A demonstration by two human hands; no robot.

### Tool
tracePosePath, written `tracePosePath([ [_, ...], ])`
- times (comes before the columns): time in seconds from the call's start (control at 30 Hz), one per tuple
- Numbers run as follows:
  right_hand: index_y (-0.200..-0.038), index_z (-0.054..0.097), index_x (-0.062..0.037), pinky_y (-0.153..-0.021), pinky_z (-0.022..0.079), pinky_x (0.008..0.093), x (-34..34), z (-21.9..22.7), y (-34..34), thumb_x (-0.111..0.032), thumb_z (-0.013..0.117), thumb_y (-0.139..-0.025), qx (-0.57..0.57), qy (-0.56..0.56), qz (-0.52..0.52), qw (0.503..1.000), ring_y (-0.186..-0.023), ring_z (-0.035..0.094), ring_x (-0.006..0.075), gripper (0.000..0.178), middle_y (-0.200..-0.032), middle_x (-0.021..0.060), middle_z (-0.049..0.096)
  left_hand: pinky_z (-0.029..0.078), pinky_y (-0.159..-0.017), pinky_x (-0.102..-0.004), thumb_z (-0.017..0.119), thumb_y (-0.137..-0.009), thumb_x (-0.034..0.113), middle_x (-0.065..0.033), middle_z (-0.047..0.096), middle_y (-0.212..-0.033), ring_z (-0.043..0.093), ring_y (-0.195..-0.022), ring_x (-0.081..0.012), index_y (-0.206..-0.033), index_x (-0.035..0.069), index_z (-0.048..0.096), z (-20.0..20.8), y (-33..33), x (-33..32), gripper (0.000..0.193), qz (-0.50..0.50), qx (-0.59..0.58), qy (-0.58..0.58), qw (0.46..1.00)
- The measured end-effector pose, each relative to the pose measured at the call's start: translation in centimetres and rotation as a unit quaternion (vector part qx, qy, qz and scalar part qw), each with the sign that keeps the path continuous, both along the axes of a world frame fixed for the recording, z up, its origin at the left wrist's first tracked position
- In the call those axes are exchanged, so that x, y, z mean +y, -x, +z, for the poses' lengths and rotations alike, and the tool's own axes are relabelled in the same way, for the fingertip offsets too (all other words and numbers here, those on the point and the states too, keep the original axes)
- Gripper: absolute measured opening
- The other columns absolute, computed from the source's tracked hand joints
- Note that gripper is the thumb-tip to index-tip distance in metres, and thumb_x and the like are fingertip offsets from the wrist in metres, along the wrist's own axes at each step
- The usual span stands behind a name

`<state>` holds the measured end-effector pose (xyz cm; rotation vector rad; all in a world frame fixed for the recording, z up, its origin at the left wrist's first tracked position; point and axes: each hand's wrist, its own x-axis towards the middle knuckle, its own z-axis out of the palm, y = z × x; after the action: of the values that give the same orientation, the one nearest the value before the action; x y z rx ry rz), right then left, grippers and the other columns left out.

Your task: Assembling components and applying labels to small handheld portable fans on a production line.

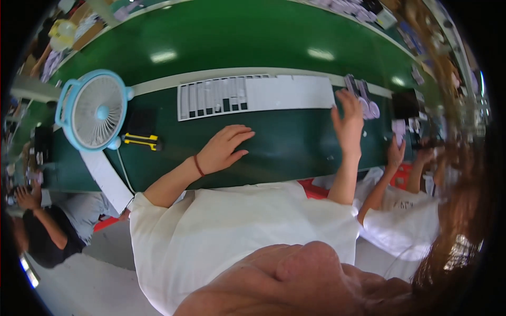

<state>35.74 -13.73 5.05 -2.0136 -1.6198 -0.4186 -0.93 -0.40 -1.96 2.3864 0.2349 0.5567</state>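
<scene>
The white slotted panel (290, 93) lies at twelve o'clock on the bench (284, 150), presumably central so both the left hand (220, 149) at eleven and right hand (349, 126) at one, near lilac parts (373, 110), can reach, each grip loosely spread.

A dark green tabletop (284, 142) stretches before you, edged by a pale strip (153, 85). Beyond it, a glossy, brighter green surface (237, 37) sweeps across the workroom, catching patches of white glare (320, 53). A pale post (103, 11) rises at upper left; grey floor (79, 287) spreads below you at lower left.
</scene>
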Motion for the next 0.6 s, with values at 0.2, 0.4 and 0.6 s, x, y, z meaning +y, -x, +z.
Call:
tracePosePath([
  [0.2, -0.12, 0.072, -0.0057, -0.108, 0.051, 0.0503, 3.2, -1.5, 13.4, -0.003, 0.078, -0.082, 0.071, 0.052, 0.292, 0.952, -0.126, 0.062, 0.038, 0.038, -0.134, 0.0144, 0.065, 0.038, -0.121, -0.0521, 0.076, -0.093, 0.022, -0.0124, 0.054, -0.151, 0.046, -0.145, -0.0357, -0.147, 0.009, 0.055, 0.5, 0.0, 1.1, 0.059, 0.125, 0.045, -0.134, 0.982],
  [0.4, -0.12, 0.071, -0.0065, -0.11, 0.05, 0.05, 4.3, -4.4, 16.6, -0.005, 0.078, -0.082, 0.088, 0.079, 0.377, 0.919, -0.128, 0.06, 0.0359, 0.039, -0.136, 0.0121, 0.064, 0.037, -0.119, -0.0603, 0.077, -0.092, 0.029, -0.0128, 0.053, -0.154, 0.044, -0.148, -0.0367, -0.148, 0.009, 0.054, 2.6, 2.2, 5.4, 0.064, 0.231, 0.095, -0.193, 0.949],
  [0.6, -0.114, 0.073, -0.0054, -0.101, 0.055, 0.0452, 5.3, -6.6, 16.1, -0.003, 0.078, -0.084, 0.122, 0.072, 0.358, 0.923, -0.121, 0.065, 0.0348, 0.031, -0.129, 0.0123, 0.068, 0.041, -0.114, -0.0621, 0.083, -0.084, 0.043, -0.0216, 0.051, -0.152, 0.043, -0.146, -0.0425, -0.154, 0.008, 0.046, 2.9, 3.3, 24.3, 0.086, 0.551, 0.126, -0.228, 0.793],
])
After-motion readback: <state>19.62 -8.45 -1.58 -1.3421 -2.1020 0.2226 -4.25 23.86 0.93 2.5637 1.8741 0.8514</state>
